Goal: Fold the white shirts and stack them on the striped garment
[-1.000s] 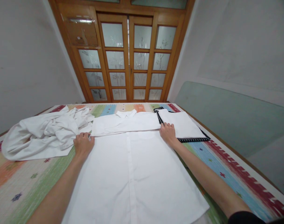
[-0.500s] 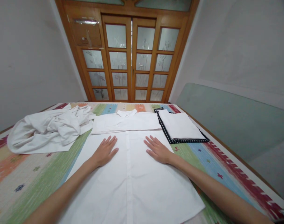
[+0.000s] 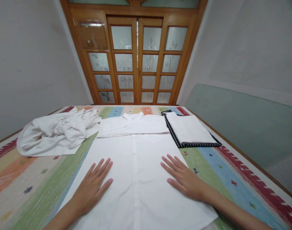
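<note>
A white button-up shirt (image 3: 146, 169) lies spread front side up, its collar (image 3: 133, 116) at the far end. The sleeves (image 3: 148, 126) are folded straight across the chest just below the collar. My left hand (image 3: 94, 182) rests flat on the left half of the shirt, fingers spread and pointing away from me. On the right half, near the side edge, my right hand (image 3: 183, 177) lies flat with its fingers apart. Neither hand holds anything. The lower hem runs out of view at the bottom, and soft creases show along the button placket.
A crumpled white garment (image 3: 57, 132) lies at the left. At the right sits a folded stack (image 3: 190, 129), white cloth over black striped cloth. A striped, multicoloured cloth (image 3: 47, 179) covers the surface underneath. Wooden glazed doors (image 3: 138, 60) stand beyond the far edge, with walls on both sides.
Both hands have slid toward me and farther apart over the shirt, from just below the folded sleeves to its lower part. The view has shifted slightly.
</note>
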Available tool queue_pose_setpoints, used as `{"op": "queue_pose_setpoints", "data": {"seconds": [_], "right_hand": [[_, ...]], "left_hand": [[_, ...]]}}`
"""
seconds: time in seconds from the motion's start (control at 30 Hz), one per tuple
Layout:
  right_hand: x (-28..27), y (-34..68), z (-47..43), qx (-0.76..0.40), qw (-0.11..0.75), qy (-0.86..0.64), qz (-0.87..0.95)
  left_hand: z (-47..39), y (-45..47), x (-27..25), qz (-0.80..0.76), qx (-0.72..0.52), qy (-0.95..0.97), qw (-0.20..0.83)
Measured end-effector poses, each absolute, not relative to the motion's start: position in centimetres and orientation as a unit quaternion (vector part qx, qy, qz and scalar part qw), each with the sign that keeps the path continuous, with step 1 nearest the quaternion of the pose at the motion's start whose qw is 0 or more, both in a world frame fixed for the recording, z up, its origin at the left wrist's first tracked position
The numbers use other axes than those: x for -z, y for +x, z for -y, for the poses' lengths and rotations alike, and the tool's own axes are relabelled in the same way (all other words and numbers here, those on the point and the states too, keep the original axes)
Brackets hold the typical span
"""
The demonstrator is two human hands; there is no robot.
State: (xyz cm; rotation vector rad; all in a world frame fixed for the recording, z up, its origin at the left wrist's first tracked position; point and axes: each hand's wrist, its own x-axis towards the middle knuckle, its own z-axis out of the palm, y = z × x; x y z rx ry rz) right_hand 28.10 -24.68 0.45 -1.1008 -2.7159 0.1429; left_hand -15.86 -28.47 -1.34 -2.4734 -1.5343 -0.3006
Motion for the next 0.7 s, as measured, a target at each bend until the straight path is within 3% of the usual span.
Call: {"op": "queue_pose_setpoints", "data": {"seconds": [0.47,0.7], "right_hand": [[1.5,29.6,28.2,-0.047,0.150,-0.451,0.879],[2.7,30.3,28.1,-0.060,0.245,-0.541,0.802]], "left_hand": [[32.6,-17.5,3.4,0.658,0.144,-0.737,0.049],[32.6,-17.7,2.1,0.723,0.324,-0.610,-0.010]]}}
